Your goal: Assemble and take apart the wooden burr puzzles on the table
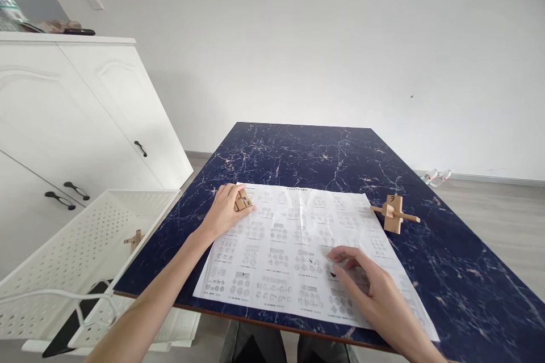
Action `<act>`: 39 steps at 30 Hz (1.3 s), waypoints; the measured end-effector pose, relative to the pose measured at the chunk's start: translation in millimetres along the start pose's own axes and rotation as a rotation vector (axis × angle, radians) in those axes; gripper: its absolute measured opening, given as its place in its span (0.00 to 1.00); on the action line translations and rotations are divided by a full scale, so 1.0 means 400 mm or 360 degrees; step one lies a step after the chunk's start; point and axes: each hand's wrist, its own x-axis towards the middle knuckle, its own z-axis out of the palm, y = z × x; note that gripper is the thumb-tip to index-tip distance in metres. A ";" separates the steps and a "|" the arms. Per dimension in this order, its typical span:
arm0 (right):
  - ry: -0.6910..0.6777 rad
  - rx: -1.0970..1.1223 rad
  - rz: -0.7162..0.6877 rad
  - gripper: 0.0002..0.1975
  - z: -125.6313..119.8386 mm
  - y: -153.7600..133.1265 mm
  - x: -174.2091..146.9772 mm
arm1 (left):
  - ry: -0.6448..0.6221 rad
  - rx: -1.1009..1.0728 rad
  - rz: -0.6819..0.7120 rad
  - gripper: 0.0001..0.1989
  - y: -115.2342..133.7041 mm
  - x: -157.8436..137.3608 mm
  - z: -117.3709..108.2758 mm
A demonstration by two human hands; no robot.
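Observation:
My left hand [225,205] is closed around a small wooden puzzle block [243,201] with dark marks on its face, at the top left of a printed sheet. The white sheet [293,227] is covered in rows of small grey diagrams and lies creased on the table. Over its lower right part my right hand [361,275] hovers or rests with loosely bent fingers apart, holding nothing visible. A dark spot shows by its thumb; I cannot tell what it is. Beyond the sheet's right edge lies a wooden puzzle [392,214] with a stick crossing it.
The dark blue marbled table [298,153] has its far edge near a white wall. On the left, a white perforated basket [140,204] holds another wooden piece [135,240] beside a white cable [46,293]. A white cabinet [85,96] stands behind it. Clear bottles [436,177] are on the floor at right.

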 end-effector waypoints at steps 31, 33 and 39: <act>0.0136 -0.0063 -0.0162 0.15 -0.030 -0.013 0.003 | 0.0137 0.0186 -0.0221 0.44 0.019 -0.250 -0.017; 0.0295 -0.0251 -0.0186 0.14 -0.065 0.014 0.011 | 0.0147 0.0186 -0.0196 0.42 0.018 -0.249 -0.018; 0.0755 -0.0605 -0.0027 0.14 -0.214 0.093 0.045 | 0.0170 0.0167 -0.0158 0.40 0.018 -0.248 -0.021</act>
